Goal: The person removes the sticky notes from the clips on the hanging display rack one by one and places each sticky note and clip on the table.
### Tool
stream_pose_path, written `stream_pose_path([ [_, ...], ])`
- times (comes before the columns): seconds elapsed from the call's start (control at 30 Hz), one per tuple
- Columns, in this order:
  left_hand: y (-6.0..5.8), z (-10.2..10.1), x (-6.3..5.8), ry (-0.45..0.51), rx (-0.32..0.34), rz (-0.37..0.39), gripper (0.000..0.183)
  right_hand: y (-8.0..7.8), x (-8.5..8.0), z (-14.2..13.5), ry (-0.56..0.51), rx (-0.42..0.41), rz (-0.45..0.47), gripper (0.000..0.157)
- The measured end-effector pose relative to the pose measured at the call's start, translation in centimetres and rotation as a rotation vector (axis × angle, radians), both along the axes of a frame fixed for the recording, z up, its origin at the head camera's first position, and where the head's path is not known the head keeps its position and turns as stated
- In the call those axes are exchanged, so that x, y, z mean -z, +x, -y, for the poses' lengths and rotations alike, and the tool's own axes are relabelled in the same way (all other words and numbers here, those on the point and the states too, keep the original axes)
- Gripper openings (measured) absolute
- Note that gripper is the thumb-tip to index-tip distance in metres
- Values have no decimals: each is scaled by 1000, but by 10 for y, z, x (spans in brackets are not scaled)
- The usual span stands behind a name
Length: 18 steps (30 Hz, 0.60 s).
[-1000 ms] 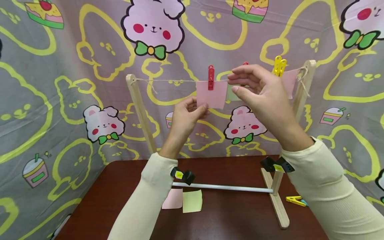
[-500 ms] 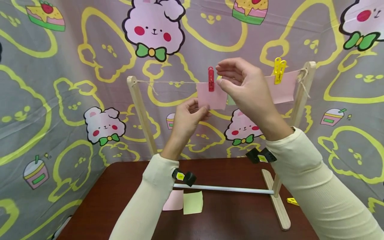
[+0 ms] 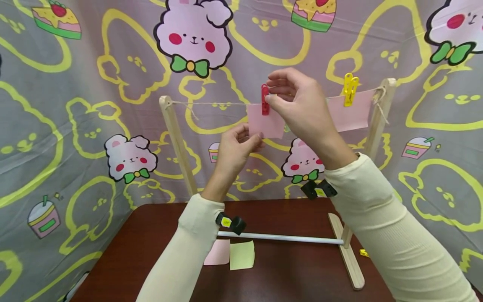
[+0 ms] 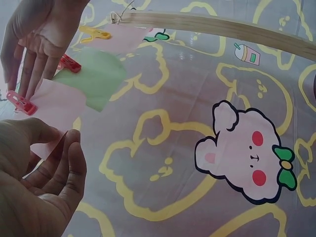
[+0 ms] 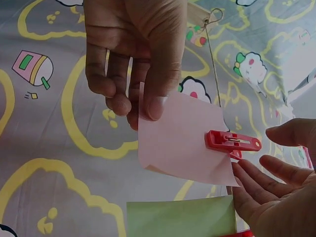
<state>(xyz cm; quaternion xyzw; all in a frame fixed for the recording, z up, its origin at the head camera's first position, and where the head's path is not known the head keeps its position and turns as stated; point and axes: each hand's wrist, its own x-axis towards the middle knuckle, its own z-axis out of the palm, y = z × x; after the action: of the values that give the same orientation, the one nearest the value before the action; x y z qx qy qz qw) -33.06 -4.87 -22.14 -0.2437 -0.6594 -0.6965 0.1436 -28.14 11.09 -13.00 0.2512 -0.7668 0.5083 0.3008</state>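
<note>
A pink paper note [image 3: 266,127] hangs from a string [image 3: 222,103], fastened at its top by a red clothespin [image 3: 265,100]. My left hand [image 3: 235,142] pinches the note's lower left corner between thumb and fingers. Beside the clothespin is my right hand [image 3: 302,102], thumb and fingers spread around the pin's handle end; the right wrist view shows a gap between thumb and pin [image 5: 232,140]. Behind that hand a green note [image 4: 101,79] hangs from a second red clothespin [image 4: 70,64], mostly hidden in the head view.
Another pink note [image 3: 352,114] hangs at the right under a yellow clothespin [image 3: 351,90]. Wooden posts [image 3: 177,142] and a white bar [image 3: 283,238] form the rack. A pink note [image 3: 217,253], a yellow-green note [image 3: 242,255] and a partly hidden yellow clothespin [image 3: 364,253] lie on the table.
My right hand has moved left along the string to the red clothespin, uncovering the pink note at the right and covering the green one. My left hand keeps its pinch.
</note>
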Motion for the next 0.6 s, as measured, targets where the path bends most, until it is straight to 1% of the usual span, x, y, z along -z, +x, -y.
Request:
stream_pose_path([
  [0.33,1,0,-1,-11,-12,4,22,-2,-5,5,40,30,42,37],
  [0.6,2,-1,0,-21,-16,2,22,-2,-3,6,46,51,74,34],
])
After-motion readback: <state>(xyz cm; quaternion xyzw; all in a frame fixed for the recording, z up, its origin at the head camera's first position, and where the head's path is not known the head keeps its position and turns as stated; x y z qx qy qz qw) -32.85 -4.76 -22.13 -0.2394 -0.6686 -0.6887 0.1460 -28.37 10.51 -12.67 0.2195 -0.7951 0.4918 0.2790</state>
